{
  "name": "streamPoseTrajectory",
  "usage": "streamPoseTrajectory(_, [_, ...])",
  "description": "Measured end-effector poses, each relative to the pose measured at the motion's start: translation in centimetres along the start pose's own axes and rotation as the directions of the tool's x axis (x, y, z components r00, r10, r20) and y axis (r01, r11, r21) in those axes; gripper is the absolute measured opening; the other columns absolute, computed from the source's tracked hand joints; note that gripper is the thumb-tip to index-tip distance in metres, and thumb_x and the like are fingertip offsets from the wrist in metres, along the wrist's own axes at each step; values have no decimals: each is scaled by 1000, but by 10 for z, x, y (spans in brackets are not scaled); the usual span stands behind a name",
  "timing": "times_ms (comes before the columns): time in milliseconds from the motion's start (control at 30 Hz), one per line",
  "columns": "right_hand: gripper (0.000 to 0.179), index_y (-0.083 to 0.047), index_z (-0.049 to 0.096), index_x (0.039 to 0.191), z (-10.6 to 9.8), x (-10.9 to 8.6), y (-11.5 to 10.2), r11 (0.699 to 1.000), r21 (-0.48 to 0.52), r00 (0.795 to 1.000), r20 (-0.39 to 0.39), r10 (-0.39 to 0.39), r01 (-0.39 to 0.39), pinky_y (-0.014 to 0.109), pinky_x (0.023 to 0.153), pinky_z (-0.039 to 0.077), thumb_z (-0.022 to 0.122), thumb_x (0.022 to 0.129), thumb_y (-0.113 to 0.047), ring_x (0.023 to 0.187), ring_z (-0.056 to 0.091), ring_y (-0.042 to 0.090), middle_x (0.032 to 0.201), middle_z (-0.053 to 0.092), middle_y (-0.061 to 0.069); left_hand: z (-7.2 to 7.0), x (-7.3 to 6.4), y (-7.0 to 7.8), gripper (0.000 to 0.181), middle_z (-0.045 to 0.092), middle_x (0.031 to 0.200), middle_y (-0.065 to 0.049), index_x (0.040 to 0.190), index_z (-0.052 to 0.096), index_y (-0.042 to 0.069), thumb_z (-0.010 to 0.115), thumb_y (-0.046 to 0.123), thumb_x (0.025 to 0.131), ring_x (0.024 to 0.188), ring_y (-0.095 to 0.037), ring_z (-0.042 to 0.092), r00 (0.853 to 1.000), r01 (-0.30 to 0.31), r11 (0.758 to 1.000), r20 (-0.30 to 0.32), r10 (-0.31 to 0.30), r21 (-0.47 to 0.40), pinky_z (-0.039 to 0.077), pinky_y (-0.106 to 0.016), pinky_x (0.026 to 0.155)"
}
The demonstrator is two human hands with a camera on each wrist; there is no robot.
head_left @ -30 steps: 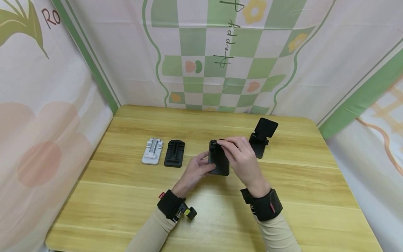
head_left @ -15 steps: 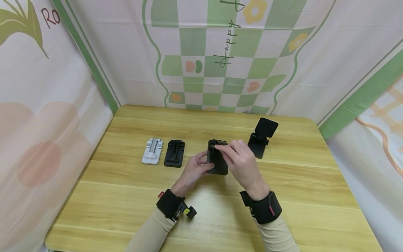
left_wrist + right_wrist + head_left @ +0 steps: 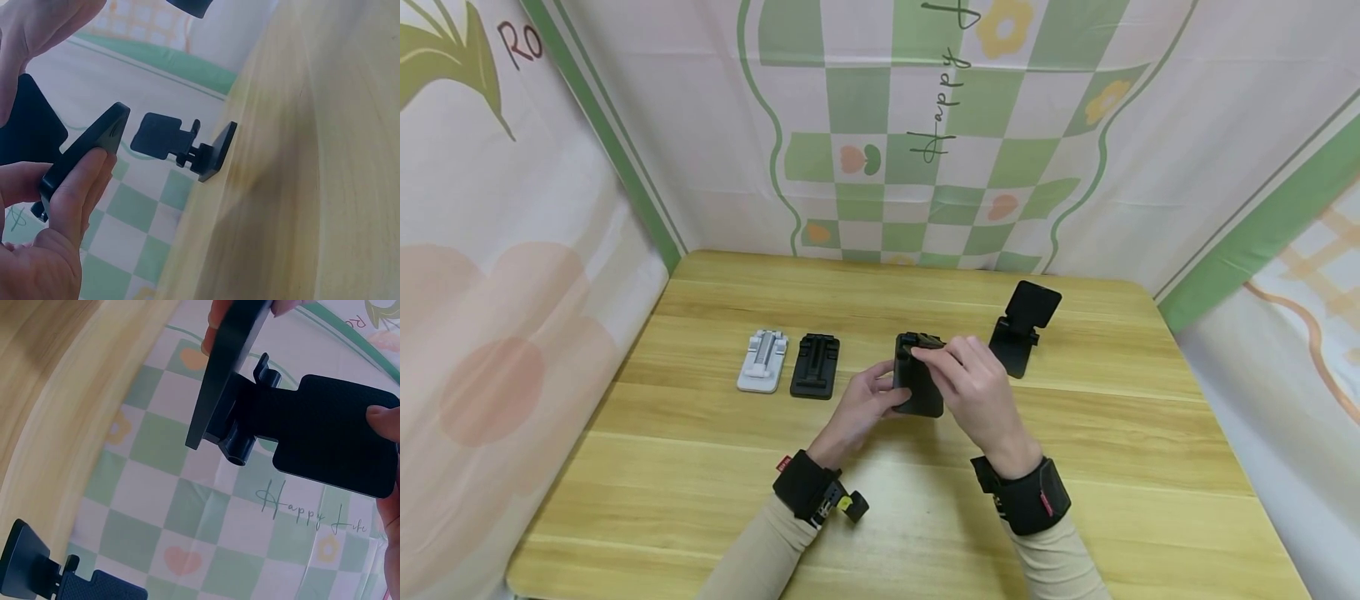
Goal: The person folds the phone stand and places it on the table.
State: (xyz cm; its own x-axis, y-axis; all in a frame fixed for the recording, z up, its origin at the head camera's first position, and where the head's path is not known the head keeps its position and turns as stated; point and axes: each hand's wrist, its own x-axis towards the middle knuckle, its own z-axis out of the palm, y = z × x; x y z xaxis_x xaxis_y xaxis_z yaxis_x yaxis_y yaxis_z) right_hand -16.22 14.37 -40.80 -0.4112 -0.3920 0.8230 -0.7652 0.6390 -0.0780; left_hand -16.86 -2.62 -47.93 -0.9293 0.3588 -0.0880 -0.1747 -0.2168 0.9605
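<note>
A black folding phone stand point(image 3: 919, 390) is held up over the middle of the table. My left hand point(image 3: 867, 402) grips its base from the left side, thumb on the front face and fingers behind, as the left wrist view also shows. With thumb and fingers, my right hand point(image 3: 977, 396) pinches the far edge of the hinged plate point(image 3: 337, 434). In the right wrist view that plate stands out from the base at a wide angle, with the hinge point(image 3: 250, 415) between them.
An unfolded black phone stand point(image 3: 1024, 327) stands on the table point(image 3: 1135, 467) at the back right. To the left lie a folded white stand point(image 3: 763, 362) and a folded black stand point(image 3: 816, 367). Patterned fabric point(image 3: 887, 108) hangs behind and at both sides.
Over the first half second, my right hand moved slightly down with the plate's edge, tipping the plate towards me. The held stand shifted a little left; since then almost nothing has moved.
</note>
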Motion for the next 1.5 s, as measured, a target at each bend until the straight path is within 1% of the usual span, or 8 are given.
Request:
streamPoseTrajectory(133, [26,-9,73,99,1,-1,0,1000,5,1000,-3,-7,7,29,53,38,67,78,4,65,43,15,72,52,2,0,1,-1,59,63,118,-22,142,37,2,59,2,87,96,-26,65,1000,0,1000,-1,0,9,54,-42,81])
streamPoseTrajectory(300, [27,-10,73,100,2,-3,-2,1000,9,1000,-3,-20,20,30,53,38,65,79,5,64,43,15,72,51,1,0,1,-1,59,63,116,-23,142,38,2,58,1,87,95,-26,65,1000,3,1000,-10,-3,2,55,-36,77])
streamPoseTrajectory(667, [26,-10,72,99,6,-7,-5,999,-11,999,26,-44,44,29,52,36,64,80,5,64,41,15,71,48,1,1,0,4,57,65,115,-21,140,41,2,60,2,86,94,-26,66,999,15,999,-39,-17,-44,56,-30,75])
streamPoseTrajectory(933, [26,-9,73,98,10,-11,-5,998,-8,997,39,-60,60,28,51,36,62,80,5,62,41,15,70,47,1,1,0,9,57,64,117,-20,140,40,1,59,3,86,96,-24,65,998,12,1000,-54,-14,-26,56,-32,76])
streamPoseTrajectory(1067, [25,-9,73,98,11,-12,-5,998,-11,997,41,-67,68,29,51,37,62,80,5,62,42,16,70,48,1,1,1,11,58,64,117,-20,141,40,1,60,4,86,95,-24,65,998,3,1000,-62,-4,-26,56,-31,75])
streamPoseTrajectory(1300, [24,-8,73,96,14,-12,-5,996,7,995,41,-87,87,29,52,39,59,82,6,62,43,15,71,48,1,2,2,14,57,66,114,-18,140,42,2,63,7,86,90,-23,66,997,-5,999,-83,1,-50,56,-26,70])
streamPoseTrajectory(1400, [24,-8,73,96,15,-13,-5,996,9,995,43,-91,90,29,52,40,59,82,5,62,43,15,71,49,1,2,2,15,57,66,114,-19,140,40,0,61,5,87,91,-24,66,997,-10,997,-80,4,-70,56,-27,72])
streamPoseTrajectory(1500, [24,-8,73,97,15,-13,-5,995,2,994,49,-95,95,29,53,41,60,81,6,62,43,15,72,50,2,2,1,16,56,65,114,-21,140,38,-2,59,3,87,94,-25,65,997,-12,995,-78,5,-97,55,-31,77])
